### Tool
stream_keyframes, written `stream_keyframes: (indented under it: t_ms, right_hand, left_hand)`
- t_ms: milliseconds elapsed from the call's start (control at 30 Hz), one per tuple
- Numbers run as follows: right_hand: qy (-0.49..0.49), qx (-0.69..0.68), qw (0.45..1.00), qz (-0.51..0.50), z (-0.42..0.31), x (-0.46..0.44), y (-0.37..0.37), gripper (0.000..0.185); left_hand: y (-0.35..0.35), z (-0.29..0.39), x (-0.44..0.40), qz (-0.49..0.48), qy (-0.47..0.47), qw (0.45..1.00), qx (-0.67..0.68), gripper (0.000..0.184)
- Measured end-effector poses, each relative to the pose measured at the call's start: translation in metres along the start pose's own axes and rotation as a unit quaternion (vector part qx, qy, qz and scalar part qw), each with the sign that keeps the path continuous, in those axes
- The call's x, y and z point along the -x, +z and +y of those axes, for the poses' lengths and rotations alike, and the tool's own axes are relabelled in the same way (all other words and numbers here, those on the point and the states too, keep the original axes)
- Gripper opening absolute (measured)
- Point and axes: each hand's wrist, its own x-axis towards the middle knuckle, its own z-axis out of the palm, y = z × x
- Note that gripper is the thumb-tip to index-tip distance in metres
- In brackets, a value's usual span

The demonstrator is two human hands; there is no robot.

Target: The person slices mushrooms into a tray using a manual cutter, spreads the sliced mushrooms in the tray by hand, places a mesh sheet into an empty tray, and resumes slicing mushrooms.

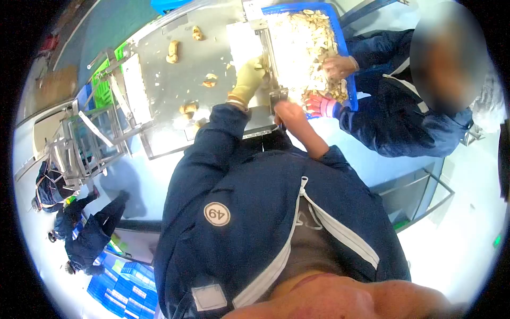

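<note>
My left hand (248, 80), in a pale yellow glove, rests at a white board (241, 42) beside a metal cutter (272, 58). Its fingers are curled, and whatever lies under them is hidden. My bare right hand (291, 115) is closed around the dark handle (279, 123) at the near end of the cutter. Several brownish-tan chunks, such as this long one (172, 51), are scattered over the steel table (154, 80). Beyond the cutter stands a blue basket (339, 26) full of pale thin slices (305, 40).
A co-worker (404, 101) stands at the right, one hand (340, 67) and one pink-red glove (320, 105) among the slices. Metal frames (90, 138) and a green crate (103, 87) are left of the table. Other people (87, 234) and stacked blue crates (125, 290) appear at lower left.
</note>
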Motion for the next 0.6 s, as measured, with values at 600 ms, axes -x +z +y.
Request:
stream_keyframes:
  t_ms: [600]
  right_hand:
    - [-0.219, 0.186, 0.958, -0.008, 0.062, -0.003, 0.013, 0.008]
  left_hand:
    - [0.018, -0.013, -0.003, 0.028, -0.010, 0.996, 0.087, 0.055]
